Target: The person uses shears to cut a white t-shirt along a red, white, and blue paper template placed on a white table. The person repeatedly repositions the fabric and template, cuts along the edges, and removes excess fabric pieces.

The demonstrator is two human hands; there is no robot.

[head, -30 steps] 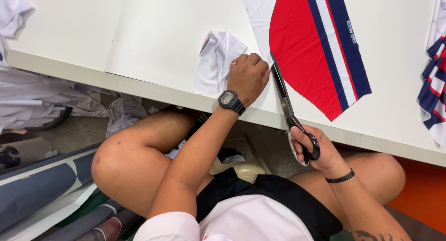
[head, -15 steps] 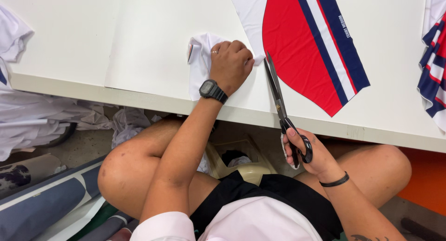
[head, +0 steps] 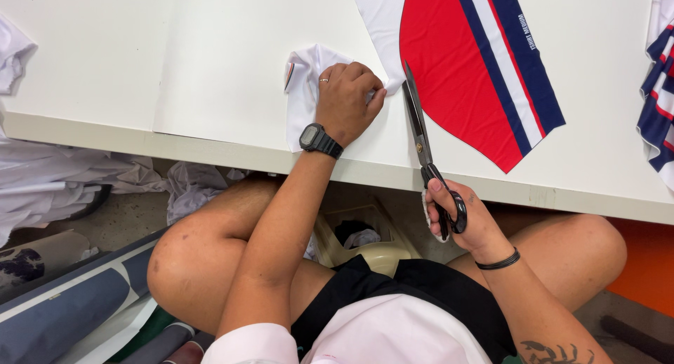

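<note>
Nearest me, below the worktop's point(head: 210, 150) front edge, the person's right hand point(head: 460, 216) has its fingers curled closed through the loops of a long pair of black scissors point(head: 421, 136). The blades lie together, pointing away across the front edge. Their tips rest just beside the white border of a printed fabric panel point(head: 463, 62), red with white and navy stripes.

A little farther in, the left hand point(head: 347, 101), with a black watch point(head: 319, 139) at the wrist, presses down with fingers bunched. It pinches the white border and sits on a crumpled white piece of cloth point(head: 303, 90) that hangs over the front edge.

By my judgement the trimming is mostly ahead: the panel's white margin looks uncut along this side. More striped pieces point(head: 660, 90) wait at the right edge, and white scraps point(head: 77, 174) lie on the floor at left.
</note>
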